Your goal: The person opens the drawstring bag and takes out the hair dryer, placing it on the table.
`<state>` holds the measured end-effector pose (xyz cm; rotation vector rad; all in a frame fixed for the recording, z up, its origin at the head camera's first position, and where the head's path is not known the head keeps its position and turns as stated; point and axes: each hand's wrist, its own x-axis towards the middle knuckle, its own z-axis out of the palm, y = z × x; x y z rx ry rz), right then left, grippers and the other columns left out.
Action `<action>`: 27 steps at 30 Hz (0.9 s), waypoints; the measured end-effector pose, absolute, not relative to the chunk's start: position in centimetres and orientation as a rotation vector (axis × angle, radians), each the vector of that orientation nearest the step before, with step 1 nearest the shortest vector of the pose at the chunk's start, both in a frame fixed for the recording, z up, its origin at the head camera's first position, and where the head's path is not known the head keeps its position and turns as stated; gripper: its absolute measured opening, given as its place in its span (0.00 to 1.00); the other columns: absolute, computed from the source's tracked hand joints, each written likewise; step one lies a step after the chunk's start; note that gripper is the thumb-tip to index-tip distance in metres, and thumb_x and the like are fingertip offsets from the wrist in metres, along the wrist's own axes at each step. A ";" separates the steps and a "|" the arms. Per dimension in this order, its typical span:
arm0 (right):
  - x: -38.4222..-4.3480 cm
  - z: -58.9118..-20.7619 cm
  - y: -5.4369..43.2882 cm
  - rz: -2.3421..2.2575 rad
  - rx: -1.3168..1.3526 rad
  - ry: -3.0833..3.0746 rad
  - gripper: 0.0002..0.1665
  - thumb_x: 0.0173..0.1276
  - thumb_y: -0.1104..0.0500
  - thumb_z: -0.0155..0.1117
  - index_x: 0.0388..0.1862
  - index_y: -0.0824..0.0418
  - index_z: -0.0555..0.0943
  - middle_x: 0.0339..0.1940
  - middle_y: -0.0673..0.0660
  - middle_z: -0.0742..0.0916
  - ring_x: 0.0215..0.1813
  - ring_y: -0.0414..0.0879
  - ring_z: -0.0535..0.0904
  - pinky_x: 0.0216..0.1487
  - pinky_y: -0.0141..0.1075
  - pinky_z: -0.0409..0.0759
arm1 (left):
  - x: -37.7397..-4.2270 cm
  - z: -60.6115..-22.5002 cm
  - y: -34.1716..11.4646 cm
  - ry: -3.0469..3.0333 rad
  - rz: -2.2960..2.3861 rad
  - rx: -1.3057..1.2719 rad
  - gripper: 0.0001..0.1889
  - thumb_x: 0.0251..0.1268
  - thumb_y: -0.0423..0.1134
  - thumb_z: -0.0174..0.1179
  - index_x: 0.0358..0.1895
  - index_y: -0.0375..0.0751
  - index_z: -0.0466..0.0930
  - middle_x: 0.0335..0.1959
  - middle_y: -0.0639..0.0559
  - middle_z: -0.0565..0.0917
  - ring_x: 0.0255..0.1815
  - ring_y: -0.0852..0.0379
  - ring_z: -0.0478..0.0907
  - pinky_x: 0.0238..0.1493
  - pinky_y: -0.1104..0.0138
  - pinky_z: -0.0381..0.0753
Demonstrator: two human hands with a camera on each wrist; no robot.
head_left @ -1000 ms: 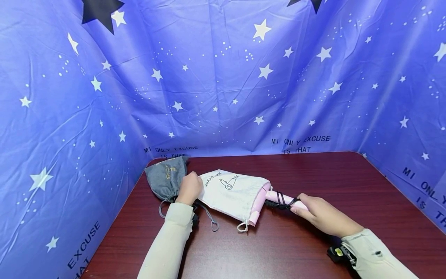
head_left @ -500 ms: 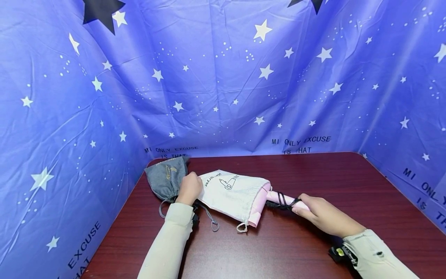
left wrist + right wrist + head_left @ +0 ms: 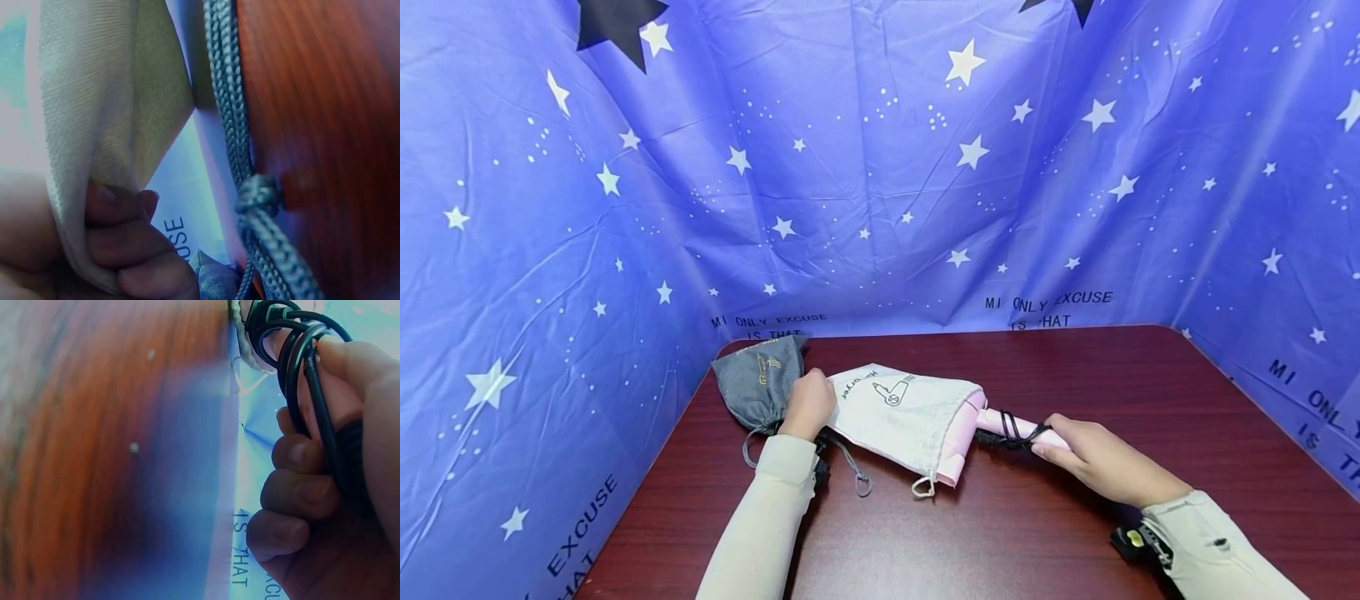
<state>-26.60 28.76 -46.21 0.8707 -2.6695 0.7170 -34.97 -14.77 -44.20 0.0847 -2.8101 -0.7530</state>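
A white drawstring pouch (image 3: 895, 417), printed with a dryer picture and lettering, lies in the middle of the head view. My left hand (image 3: 809, 406) grips its left end; the left wrist view shows the fingers (image 3: 134, 244) curled on the cloth. Out of the pouch's right mouth sticks a pink hair dryer (image 3: 957, 454), its front part hidden inside. My right hand (image 3: 1101, 462) holds the dryer's handle, and a black cord (image 3: 1011, 429) is wound around that handle. In the right wrist view the fingers (image 3: 297, 497) curl around handle and cord.
Beyond my left hand, at the table's far left corner, lies a grey drawstring pouch (image 3: 760, 383) with its grey cord (image 3: 859, 479) trailing toward me. The dark red wooden table (image 3: 925, 542) is walled by blue star-printed cloth (image 3: 880, 167) on its back and sides.
My right hand has shifted slightly right with the hair dryer, and a little more pink shows at the pouch mouth. The left hand and the grey pouch have stayed put.
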 end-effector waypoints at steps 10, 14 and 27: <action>-26.9 -46.5 29.2 0.743 0.862 -2.670 0.12 0.75 0.52 0.66 0.35 0.44 0.72 0.21 0.36 0.70 0.25 0.28 0.67 0.27 0.28 0.68 | -34.7 -44.1 -14.9 -2.822 -0.774 0.040 0.12 0.83 0.38 0.49 0.43 0.34 0.77 0.34 0.36 0.85 0.41 0.36 0.85 0.43 0.49 0.82; -27.0 -46.5 29.4 0.741 0.855 -2.680 0.12 0.76 0.51 0.66 0.35 0.43 0.71 0.21 0.35 0.70 0.24 0.28 0.67 0.27 0.28 0.68 | -34.8 -44.0 -15.0 -2.817 -0.768 0.020 0.11 0.83 0.38 0.49 0.44 0.35 0.77 0.35 0.37 0.85 0.42 0.36 0.85 0.43 0.49 0.81; -27.0 -46.2 30.0 0.745 0.897 -2.686 0.09 0.76 0.53 0.65 0.39 0.42 0.73 0.23 0.34 0.73 0.27 0.28 0.70 0.30 0.28 0.71 | -34.9 -44.0 -15.0 -2.802 -0.786 -0.005 0.10 0.83 0.39 0.50 0.46 0.37 0.78 0.37 0.40 0.86 0.41 0.39 0.84 0.42 0.50 0.81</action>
